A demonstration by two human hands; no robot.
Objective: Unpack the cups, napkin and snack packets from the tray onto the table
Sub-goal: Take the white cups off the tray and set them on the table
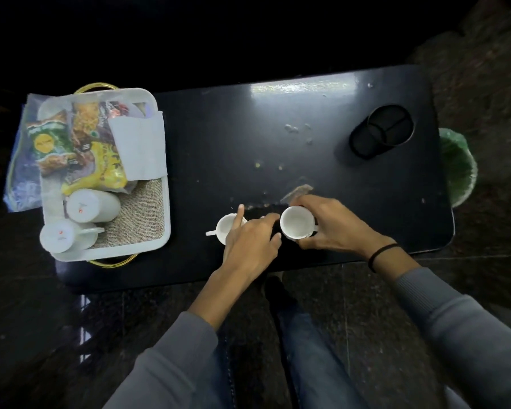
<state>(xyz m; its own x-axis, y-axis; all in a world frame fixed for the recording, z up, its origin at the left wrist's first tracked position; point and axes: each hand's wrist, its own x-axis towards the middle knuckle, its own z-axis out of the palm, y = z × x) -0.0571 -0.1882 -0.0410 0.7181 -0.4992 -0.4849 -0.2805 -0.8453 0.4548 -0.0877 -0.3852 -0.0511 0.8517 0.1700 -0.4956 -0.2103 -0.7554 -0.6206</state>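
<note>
A white tray with gold handles sits at the table's left end. In it lie two white cups on their sides, a white napkin and several snack packets. Two more white cups stand upright on the dark table near its front edge. My right hand grips the right cup around its side. My left hand hovers over the left cup with fingers spread and straight, partly hiding it.
A black cup holder recess lies in the table's far right part. Crumbs and white specks dot the middle. A green bin stands beyond the right edge. A plastic bag lies under the tray's left side.
</note>
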